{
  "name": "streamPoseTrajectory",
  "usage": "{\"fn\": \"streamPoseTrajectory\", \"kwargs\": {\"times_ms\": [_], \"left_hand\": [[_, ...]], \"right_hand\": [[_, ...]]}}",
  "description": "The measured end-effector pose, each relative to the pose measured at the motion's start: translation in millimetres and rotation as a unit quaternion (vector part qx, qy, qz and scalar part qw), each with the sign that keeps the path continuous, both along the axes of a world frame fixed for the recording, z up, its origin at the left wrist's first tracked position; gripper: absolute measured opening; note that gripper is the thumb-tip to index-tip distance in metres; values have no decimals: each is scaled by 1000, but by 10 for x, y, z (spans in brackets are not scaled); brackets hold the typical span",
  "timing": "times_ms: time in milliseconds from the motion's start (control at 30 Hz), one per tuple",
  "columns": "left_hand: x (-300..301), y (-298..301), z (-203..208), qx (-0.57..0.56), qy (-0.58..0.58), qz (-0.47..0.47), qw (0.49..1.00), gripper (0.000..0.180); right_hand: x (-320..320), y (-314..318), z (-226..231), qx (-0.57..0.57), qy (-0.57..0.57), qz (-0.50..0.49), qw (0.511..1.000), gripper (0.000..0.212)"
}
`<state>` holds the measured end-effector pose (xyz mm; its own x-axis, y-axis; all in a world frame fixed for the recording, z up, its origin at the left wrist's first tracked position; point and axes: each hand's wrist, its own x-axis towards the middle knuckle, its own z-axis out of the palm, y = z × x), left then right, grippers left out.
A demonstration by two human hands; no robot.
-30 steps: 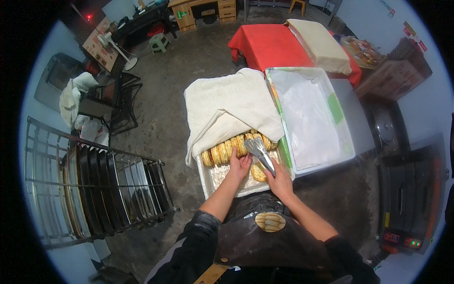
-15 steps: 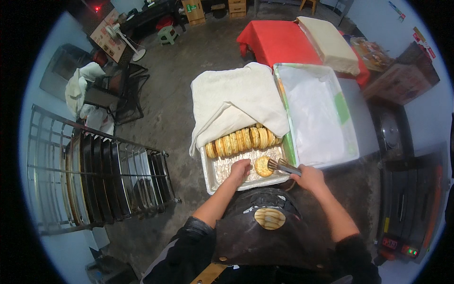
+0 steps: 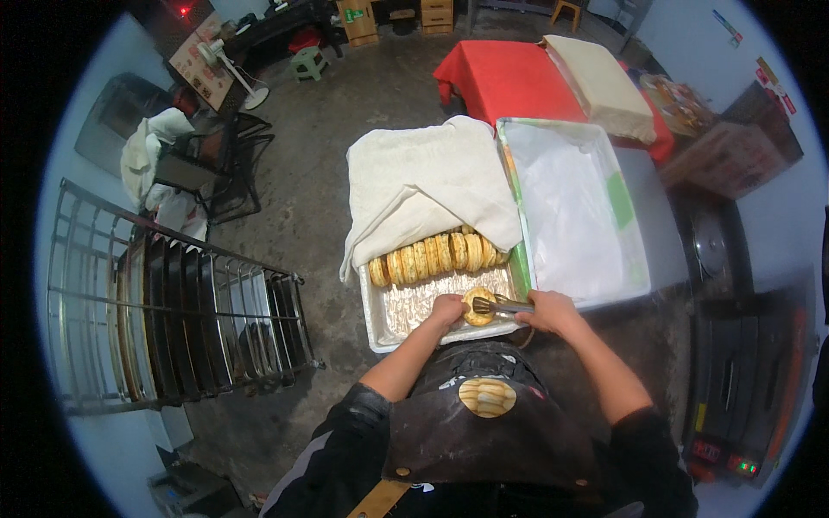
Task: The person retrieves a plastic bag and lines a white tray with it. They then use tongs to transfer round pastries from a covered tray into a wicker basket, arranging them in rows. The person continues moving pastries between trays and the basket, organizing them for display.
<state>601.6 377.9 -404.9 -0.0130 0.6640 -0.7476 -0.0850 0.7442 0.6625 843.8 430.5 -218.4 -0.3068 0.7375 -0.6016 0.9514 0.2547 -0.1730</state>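
A round golden flatbread (image 3: 478, 294) is above the near part of a foil-lined white tray (image 3: 371, 324). My left hand (image 3: 447, 309) is closed at the left edge of the flatbread, its fingertips partly hidden. From the right, my right hand (image 3: 555, 312) grips metal tongs (image 3: 511, 306), whose slotted end lies over the flatbread's face. Further back in the tray, several similar flatbreads (image 3: 420, 260) stand on edge in packed rows. A cream cloth (image 3: 432, 164) covers the far part of the tray, its near corner folded back.
A second tray lined with white paper (image 3: 574, 216) adjoins on the right. Behind it are a red-covered table (image 3: 501, 78) and a cream cloth-covered block (image 3: 600, 86). A metal rack of dark trays (image 3: 186, 302) stands left, and a dark oven-like appliance (image 3: 734, 388) sits at the right.
My left hand has moved right, up to the flatbread. The tongs' end has shifted left across the flatbread's face, with my right hand following.
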Motion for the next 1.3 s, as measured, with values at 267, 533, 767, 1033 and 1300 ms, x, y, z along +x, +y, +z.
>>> {"fn": "streamPoseTrajectory", "kwargs": {"times_ms": [267,533,767,1033,1300], "left_hand": [[-484,-293,293,143,39,-1,989,32],[-1027,-520,500,114,-87,27,989,34],[-577,-288,464,68,-188,158,967,29],[485,282,77,-28,-198,163,966,15],[838,496,-114,-100,-210,196,953,11]], "right_hand": [[227,-39,-3,-3,167,3,986,57],[-84,64,-213,-54,270,70,959,51],[-92,-180,-39,55,214,35,975,45],[77,-487,236,176,63,-64,980,35],[425,-674,580,194,91,-163,963,39]]}}
